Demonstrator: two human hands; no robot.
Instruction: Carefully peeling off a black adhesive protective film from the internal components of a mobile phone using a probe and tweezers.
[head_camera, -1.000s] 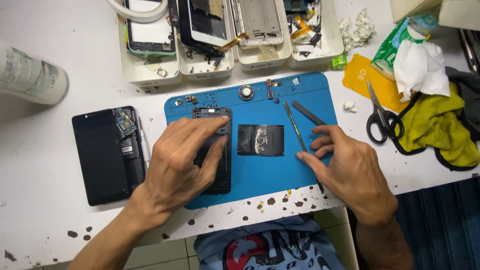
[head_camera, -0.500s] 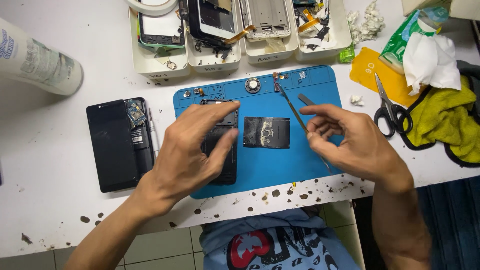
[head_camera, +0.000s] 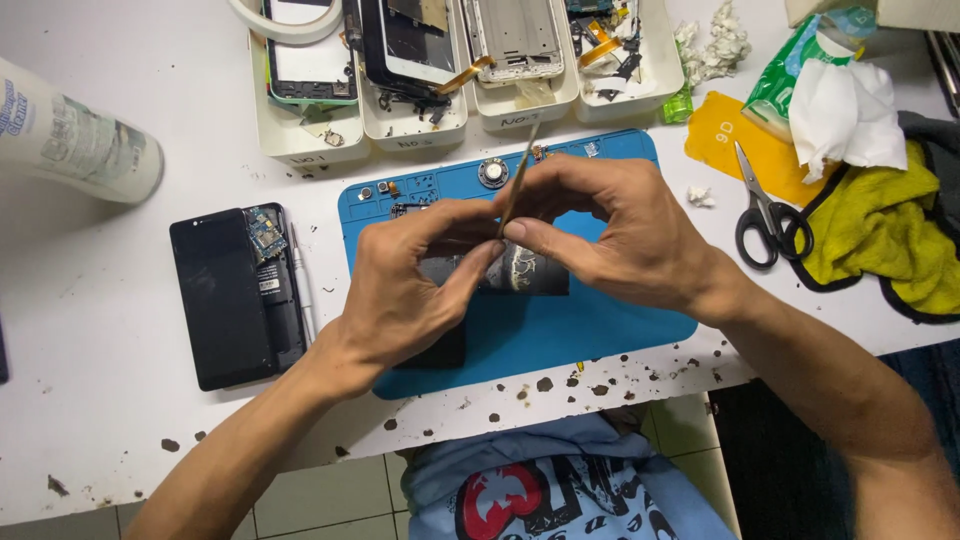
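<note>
My right hand (head_camera: 620, 235) holds thin metal tweezers (head_camera: 522, 165) between thumb and forefinger, with the free end pointing up towards the trays. My left hand (head_camera: 405, 295) is raised over the blue work mat (head_camera: 610, 330). Its thumb and forefinger pinch the lower end of the tweezers, right against my right fingertips. I cannot tell whether anything small sits between them. Beneath my hands lie a dark opened phone (head_camera: 447, 348) and a black flat part (head_camera: 535, 275) with pale residue, both largely covered.
A black phone (head_camera: 222, 298) with a small circuit board (head_camera: 264, 232) lies left of the mat. White trays (head_camera: 300, 145) of phone parts line the back. Scissors (head_camera: 765, 215), a yellow cloth (head_camera: 890, 240), a yellow card (head_camera: 722, 140) and tissue (head_camera: 845, 110) sit right; a white bottle (head_camera: 75, 140) sits left.
My left hand lifted off the phone on the mat and met my right hand. My right hand picked up the tweezers from the mat and swung them upright.
</note>
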